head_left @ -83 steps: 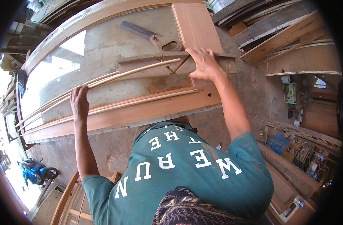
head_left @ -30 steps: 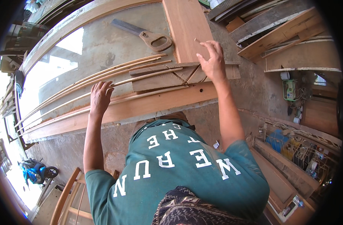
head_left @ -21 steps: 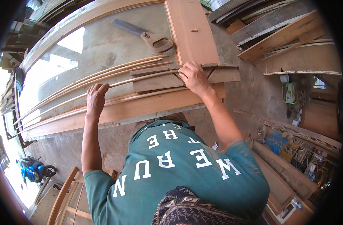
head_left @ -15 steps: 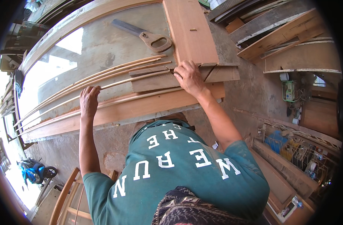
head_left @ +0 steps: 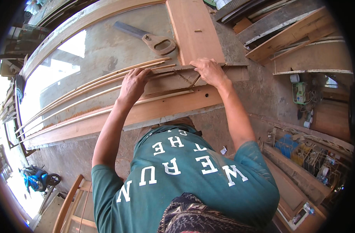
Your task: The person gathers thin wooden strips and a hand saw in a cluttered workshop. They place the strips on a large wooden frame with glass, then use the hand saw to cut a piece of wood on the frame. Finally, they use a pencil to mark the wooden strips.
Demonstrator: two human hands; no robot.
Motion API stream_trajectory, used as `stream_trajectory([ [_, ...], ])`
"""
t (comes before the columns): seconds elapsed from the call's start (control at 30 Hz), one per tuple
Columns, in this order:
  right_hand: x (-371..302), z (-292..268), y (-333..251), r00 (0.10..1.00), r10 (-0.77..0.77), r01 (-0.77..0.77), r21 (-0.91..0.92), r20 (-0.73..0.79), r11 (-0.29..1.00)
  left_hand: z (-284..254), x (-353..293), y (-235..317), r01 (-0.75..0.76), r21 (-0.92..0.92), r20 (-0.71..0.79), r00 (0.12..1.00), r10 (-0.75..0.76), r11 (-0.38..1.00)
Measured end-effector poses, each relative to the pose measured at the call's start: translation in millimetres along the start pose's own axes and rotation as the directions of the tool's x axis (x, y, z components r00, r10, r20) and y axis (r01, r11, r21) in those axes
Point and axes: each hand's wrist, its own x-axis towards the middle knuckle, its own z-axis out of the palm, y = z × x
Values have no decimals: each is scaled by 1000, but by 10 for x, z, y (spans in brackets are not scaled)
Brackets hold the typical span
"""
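Note:
A wooden mitre box (head_left: 167,80) with slanted saw cuts lies across the near rail of a framed glass panel. My left hand (head_left: 134,83) is closed over the box's left end. Near the slanted cuts, my right hand (head_left: 211,72) grips the far wall of the box with bent fingers. Several thin wooden strips (head_left: 84,83) stretch leftward over the glass, some of them passing by my left hand. Beyond the box, a handsaw (head_left: 160,44) with a wooden handle rests on the glass (head_left: 119,35).
The panel's wide wooden rail (head_left: 195,31) carries a small wood scrap (head_left: 198,30). Stacked boards (head_left: 290,42) lean at the right, above a green device (head_left: 299,93). A wire basket (head_left: 301,151) stands lower right, and a wooden frame (head_left: 70,206) lower left.
My left hand has left the thin strip and moved right onto the mitre box's left end. My right hand has shifted slightly right along the box, which sits turned slightly from before.

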Motion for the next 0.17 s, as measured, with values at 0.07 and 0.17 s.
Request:
stream_trajectory([
  [0.07,-24,-58,157,1000,17,-17,2,-11,1000,116,132,114,-34,-6,18,999,34,999],
  [0.17,-50,-244,397,993,111,-111,9,46,994,256,277,344,-90,-4,-22,996,90,996],
])
